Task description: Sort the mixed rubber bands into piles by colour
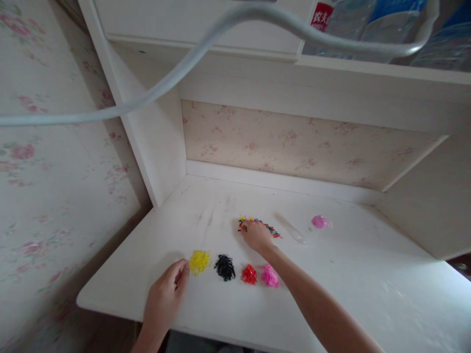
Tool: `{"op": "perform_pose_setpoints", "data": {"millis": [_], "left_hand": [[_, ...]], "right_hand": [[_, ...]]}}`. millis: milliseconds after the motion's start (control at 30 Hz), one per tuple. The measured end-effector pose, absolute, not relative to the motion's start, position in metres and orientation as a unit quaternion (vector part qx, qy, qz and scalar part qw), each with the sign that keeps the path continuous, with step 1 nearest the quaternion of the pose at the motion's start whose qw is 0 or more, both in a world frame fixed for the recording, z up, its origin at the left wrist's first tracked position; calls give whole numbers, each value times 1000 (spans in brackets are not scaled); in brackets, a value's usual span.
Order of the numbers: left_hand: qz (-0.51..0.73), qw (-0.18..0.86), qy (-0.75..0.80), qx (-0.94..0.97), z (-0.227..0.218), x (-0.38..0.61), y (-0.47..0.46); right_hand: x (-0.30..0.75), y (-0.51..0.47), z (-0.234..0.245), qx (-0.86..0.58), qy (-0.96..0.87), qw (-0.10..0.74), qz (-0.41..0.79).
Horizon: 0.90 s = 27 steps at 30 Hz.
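Observation:
Small rubber bands lie on the white desk in heaps sorted by colour. My left hand [167, 289] rests at the left edge of the yellow rubber bands [199, 262], thumb and fingers curled together; whatever is between them is hidden. To the right are black rubber bands [224, 267], red rubber bands [249, 274] and pink rubber bands [270, 276]. Farther back, my right hand [256, 235] reaches over a mixed-colour heap of rubber bands [272, 231] and covers part of it. Its fingertips are pinched together at the heap's left end, on bands there.
A clear narrow plastic piece [296, 234] lies right of the mixed heap, with a small pink item [319, 222] beyond it. A pale cable [206, 51] crosses the upper view. Plastic bottles [390, 24] stand on the shelf above the white desk [353, 289].

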<state>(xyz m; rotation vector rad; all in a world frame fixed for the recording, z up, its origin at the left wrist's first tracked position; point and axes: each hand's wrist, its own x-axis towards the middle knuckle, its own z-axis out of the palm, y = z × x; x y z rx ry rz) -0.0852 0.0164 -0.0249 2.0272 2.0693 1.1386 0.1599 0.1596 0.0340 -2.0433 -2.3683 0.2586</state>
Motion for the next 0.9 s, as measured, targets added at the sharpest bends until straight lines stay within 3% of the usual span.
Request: {"op": "perform_pose_setpoints", "data": {"millis": [667,900], "left_hand": [[371,-10,647,666,-35,-88,19],[348,30,679,646,-30,-85,17]], "right_hand": [[211,142,38,-669,-725,120,109],[174,111,51,-563,-786,179,182]]}}
